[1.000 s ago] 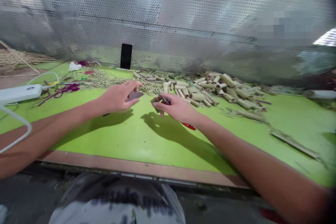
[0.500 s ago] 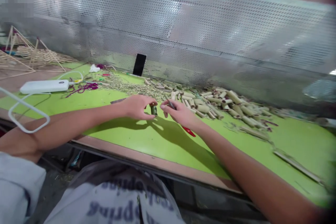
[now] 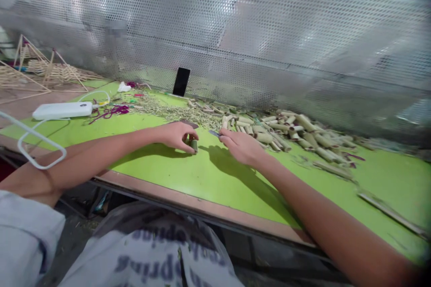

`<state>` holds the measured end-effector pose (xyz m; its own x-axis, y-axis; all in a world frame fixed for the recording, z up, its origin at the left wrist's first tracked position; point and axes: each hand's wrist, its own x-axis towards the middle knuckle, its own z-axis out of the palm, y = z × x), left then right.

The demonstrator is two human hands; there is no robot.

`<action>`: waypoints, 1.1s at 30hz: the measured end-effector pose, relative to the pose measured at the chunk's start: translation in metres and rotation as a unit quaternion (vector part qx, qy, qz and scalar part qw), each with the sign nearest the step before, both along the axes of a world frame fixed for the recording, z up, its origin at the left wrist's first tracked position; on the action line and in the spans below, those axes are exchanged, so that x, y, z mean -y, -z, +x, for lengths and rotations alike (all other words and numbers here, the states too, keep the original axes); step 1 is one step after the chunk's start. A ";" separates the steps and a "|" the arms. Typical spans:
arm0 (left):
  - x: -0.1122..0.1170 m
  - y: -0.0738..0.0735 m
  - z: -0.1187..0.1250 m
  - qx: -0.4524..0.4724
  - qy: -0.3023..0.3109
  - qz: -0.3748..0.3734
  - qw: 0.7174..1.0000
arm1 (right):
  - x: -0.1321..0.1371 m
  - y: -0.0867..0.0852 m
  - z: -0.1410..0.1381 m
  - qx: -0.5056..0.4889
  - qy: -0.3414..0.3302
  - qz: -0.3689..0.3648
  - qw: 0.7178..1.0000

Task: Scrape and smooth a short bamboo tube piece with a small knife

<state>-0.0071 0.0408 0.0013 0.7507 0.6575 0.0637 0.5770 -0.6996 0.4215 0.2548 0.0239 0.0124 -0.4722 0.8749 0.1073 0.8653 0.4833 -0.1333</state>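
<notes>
Green table (image 3: 235,188), left hand (image 3: 177,136) on 1 bamboo tube (image 3: 194,145), right hand (image 3: 240,147), 1 blade (image 3: 213,133)

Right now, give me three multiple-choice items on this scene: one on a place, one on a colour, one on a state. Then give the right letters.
1. Where is the black phone?
A. Flat beside the hands
B. Standing at the back of the table, by the foot of the perforated metal sheet
C. On the floor

2. What colour is the table top?
A. Red
B. White
C. Bright green

3. What state is the short bamboo tube in?
A. Held by the left hand just above or on the table top
B. Lying untouched in the pile
C. Clamped in the right hand

1: B, the phone stands up at the sheet's foot.
2: C, green fills the surface around the hands.
3: A, the left hand's fingers close on the tube.
</notes>
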 end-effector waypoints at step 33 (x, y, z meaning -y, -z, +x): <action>0.000 0.008 -0.002 0.040 -0.057 -0.099 0.993 | 0.018 0.008 -0.034 0.091 -0.025 -0.012 0.996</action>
